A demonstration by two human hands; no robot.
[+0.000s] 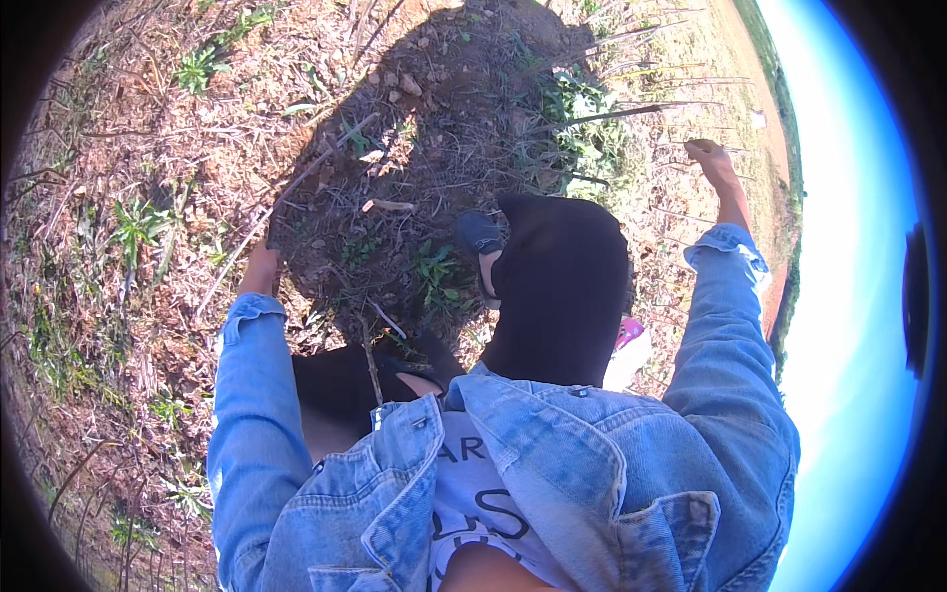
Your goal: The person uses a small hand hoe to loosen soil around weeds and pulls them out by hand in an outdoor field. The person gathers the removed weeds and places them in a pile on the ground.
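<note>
My left hand (263, 268) is low at the left of the view, beside a long thin dry stick (296, 181) that slants over the shaded ground; whether the fingers hold anything is hidden. Out to the right, my right hand (708, 157) is raised with its fingers curled, in front of thin dry stalks; its grip is too small to make out. Between my arms are my bent knee in black trousers (562, 288) and a dark shoe (479, 233) on the soil. A short piece of stick (388, 206) lies ahead of the shoe.
Green weeds (584, 111) grow among dry stalks (636, 111) at the upper right. More weeds (137, 226) stand in dry litter on the left. Small stones (409, 85) lie in my shadow. A white and pink item (630, 348) is beside my knee. Field and sky lie to the right.
</note>
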